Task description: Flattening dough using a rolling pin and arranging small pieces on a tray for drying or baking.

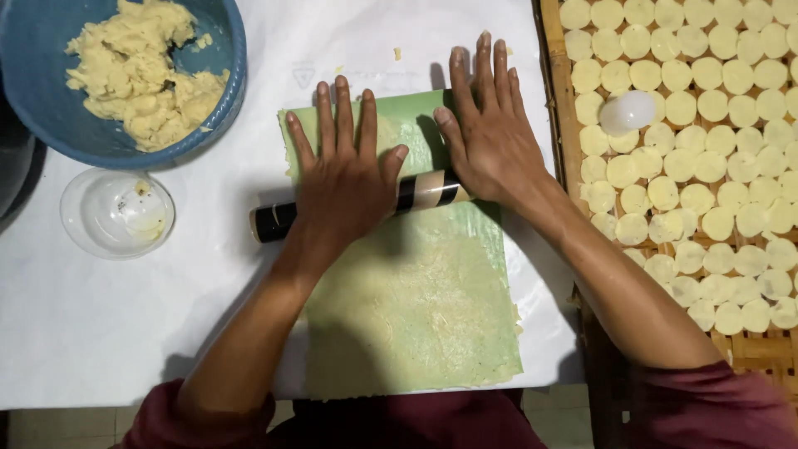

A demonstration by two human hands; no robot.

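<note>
A thin green sheet of dough point(416, 308) lies flat on a white cloth. Across its upper part rests a black cylinder with tan bands point(274, 220), used as a rolling pin. My left hand point(345, 166) presses flat on the cylinder's middle, fingers spread and pointing away from me. My right hand point(490, 125) lies flat on the cylinder's right end, fingers stretched over the sheet's far edge. Most of the cylinder is hidden under both palms.
A blue bowl point(220, 75) with pale yellow dough point(137, 71) stands at the far left. Below it is a small clear glass dish point(116, 212). On the right, a woven bamboo tray point(573, 141) holds several round dough discs and a small white cup point(628, 112).
</note>
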